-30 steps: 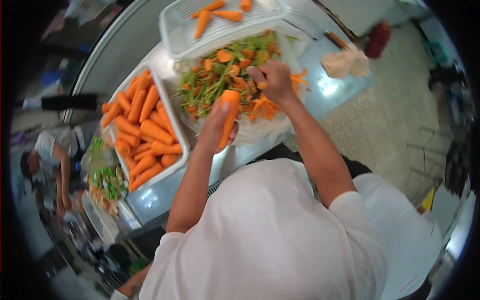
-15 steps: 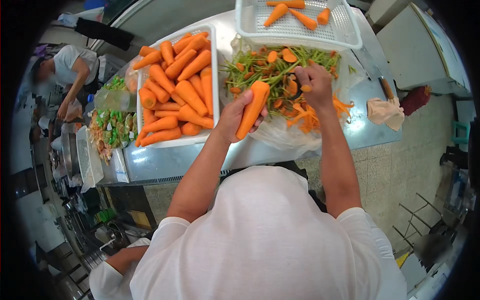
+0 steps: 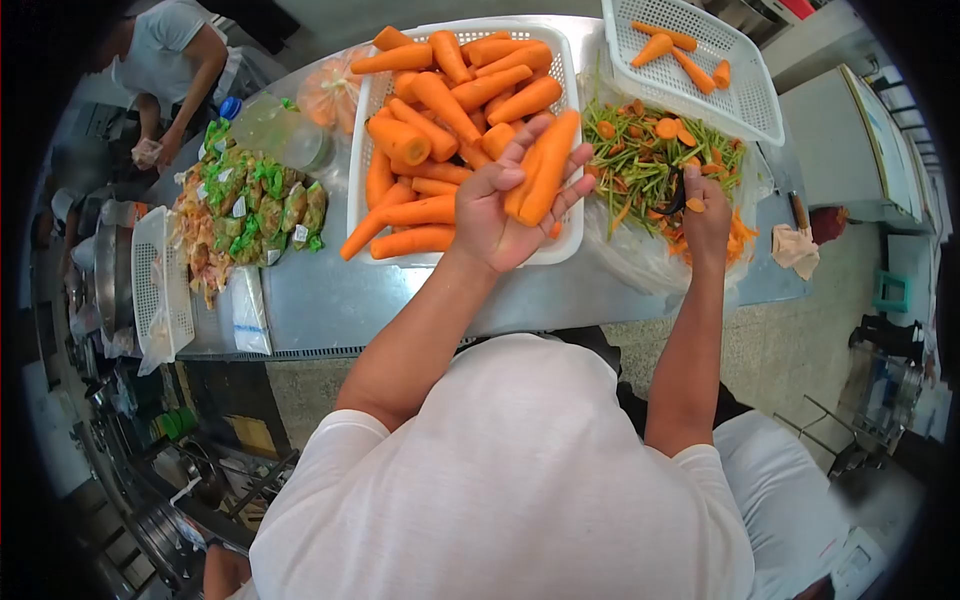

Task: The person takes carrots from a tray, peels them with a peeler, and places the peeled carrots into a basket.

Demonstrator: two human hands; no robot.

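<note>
My left hand (image 3: 500,215) is palm up with its fingers spread, and a peeled carrot (image 3: 552,165) lies across the palm and fingers. This hand is over the right part of a white basket (image 3: 572,235) heaped with carrots (image 3: 425,140). To the right, my right hand (image 3: 708,218) is closed on a black peeler (image 3: 668,200), its shape partly hidden by the fingers. Beneath the peeler is a pile of green stems and carrot tops (image 3: 640,160), with orange peelings (image 3: 742,240) near my wrist, on a clear plastic sheet (image 3: 640,265).
A second white basket (image 3: 775,125) at the back right holds several carrots. A knife (image 3: 797,208) and a cloth (image 3: 794,250) lie at the right edge. Bagged greens (image 3: 265,215) and a large bottle (image 3: 275,130) stand left. A co-worker (image 3: 175,60) works at the far left.
My left hand has moved right over the carrot basket and its fingers have spread around the carrot. My right hand stays over the trimmings with the peeler. The view has shifted left.
</note>
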